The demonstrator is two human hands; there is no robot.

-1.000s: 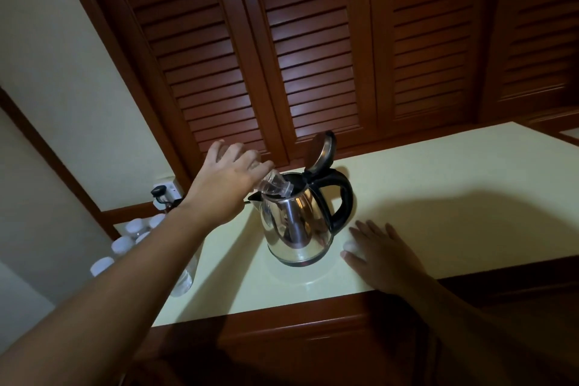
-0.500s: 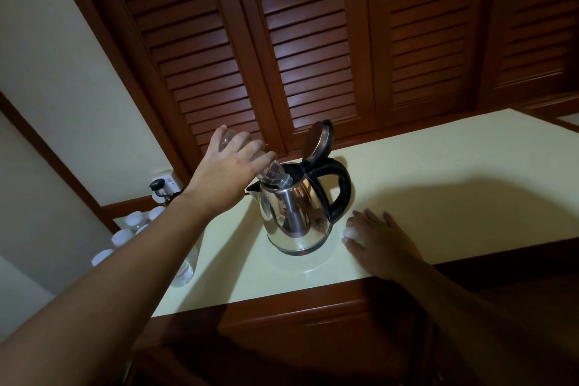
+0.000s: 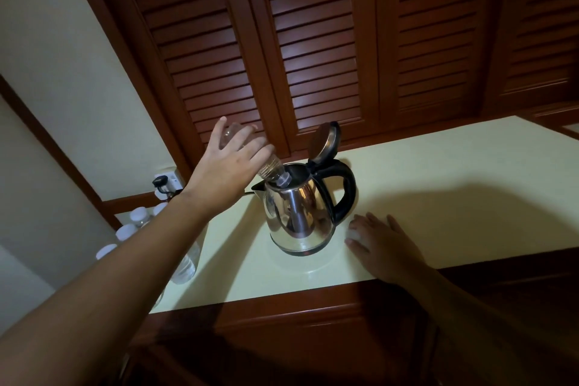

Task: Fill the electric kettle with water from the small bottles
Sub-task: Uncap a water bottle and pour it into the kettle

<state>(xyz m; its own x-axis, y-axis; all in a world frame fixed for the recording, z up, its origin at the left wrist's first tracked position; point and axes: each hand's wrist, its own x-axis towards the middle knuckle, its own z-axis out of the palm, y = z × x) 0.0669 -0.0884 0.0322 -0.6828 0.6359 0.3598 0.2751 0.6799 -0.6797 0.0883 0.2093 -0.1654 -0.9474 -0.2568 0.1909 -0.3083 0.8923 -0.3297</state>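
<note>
Pouring: left hand point(image 3: 225, 172) grips the small bottle point(image 3: 271, 170) round its middle, neck tipped into the open kettle point(image 3: 297, 216) | right hand point(image 3: 383, 244) lies flat, fingers straight, on the surface point(image 3: 470, 182) beside the kettle | bottle likely thin, light, crushable: hold mid-body, squeeze gently | kettle steel, stiff, steady

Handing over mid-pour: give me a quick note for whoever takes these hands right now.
Left hand: grips the small bottle, tilted neck-down into the kettle, whose lid stands open.
Right hand: flat on the counter beside the kettle, a small white cap against it.
Done: bottle uncapped and upended; water remaining in it cannot be told.
Left: empty it, then pour the capped bottles at the counter's left edge, close the lid.
</note>
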